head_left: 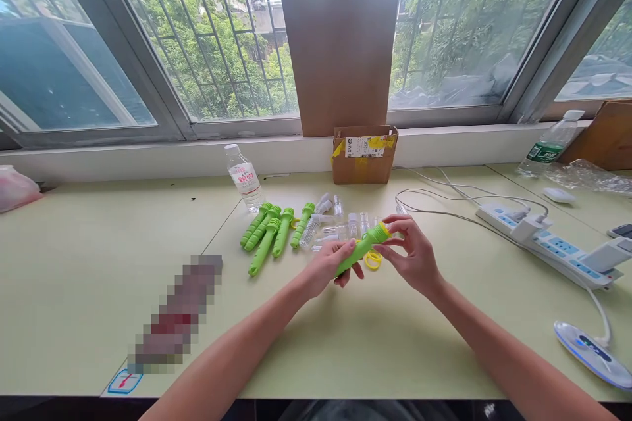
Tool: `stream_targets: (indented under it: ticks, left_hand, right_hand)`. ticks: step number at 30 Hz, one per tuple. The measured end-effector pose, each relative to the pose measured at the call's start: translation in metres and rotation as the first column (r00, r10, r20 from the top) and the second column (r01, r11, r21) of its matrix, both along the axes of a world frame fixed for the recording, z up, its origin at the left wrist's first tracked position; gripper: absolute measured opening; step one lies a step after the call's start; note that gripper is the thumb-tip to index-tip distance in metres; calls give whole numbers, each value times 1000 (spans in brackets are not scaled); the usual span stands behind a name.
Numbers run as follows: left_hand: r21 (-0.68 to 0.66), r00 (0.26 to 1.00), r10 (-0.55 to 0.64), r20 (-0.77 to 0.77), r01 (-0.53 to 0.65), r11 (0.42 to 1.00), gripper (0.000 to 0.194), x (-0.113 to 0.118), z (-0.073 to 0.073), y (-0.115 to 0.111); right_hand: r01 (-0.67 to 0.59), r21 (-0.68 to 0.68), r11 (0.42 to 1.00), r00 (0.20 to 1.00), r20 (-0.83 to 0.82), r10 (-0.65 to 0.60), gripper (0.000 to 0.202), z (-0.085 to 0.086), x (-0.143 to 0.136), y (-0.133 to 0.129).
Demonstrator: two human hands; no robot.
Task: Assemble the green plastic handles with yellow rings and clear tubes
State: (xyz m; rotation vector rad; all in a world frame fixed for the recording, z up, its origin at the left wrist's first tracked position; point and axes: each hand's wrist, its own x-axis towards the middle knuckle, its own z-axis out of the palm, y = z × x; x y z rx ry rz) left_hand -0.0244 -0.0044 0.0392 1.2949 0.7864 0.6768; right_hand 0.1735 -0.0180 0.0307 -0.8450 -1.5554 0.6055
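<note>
In the middle of the frame, the left hand (pixel 340 260) holds a bright green, ridged plastic tube (pixel 360 248), with the fingers closed around its body. The tube is above the tabletop (pixel 419 355) and tilted, so that its yellow-edged end points to the upper right. At this end is the right hand (pixel 417 256); its fingers are bent and kept narrow, but I cannot tell if they grip the edge firmly or only touch it.

Just below this end, thin yellow plastic rings (pixel 372 268) lie on the tabletop. Left of the hands, near the centre of the frame, several similar green tubes with ridged caps (pixel 283 233) lie close together. Between them and the right hand, behind the held tube, there are small clear plastic cylinders, some with white caps (pixel 353 225).

Behind the green group stands a transparent water bottle with a white cap and pinkish label (pixel 245 177). At the upper centre, a small brown cardboard box with yellow tape (pixel 364 168) stands before a tall brown cardboard sheet (pixel 343 46). On the right side lies a long white power strip with blue socket panels (pixel 555 245).
</note>
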Motion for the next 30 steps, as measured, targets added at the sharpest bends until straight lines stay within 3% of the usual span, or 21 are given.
stream_targets:
  ticks: [16, 25, 30]
  left_hand:
    - [38, 989, 85, -124, -81, 996, 40, 6, -7, -6]
    - [-55, 999, -39, -30, 37, 998, 48, 1, -11, -2]
    - [-100, 997, -80, 20, 82, 992, 46, 2, -10, -3]
  right_hand:
    - [20, -50, 999, 1000, -16, -21, 27, -8, -3, 5]
    - [-23, -25, 999, 999, 37, 24, 31, -6, -1, 5]
    - [-61, -81, 995, 997, -43, 58, 32, -8, -1, 4]
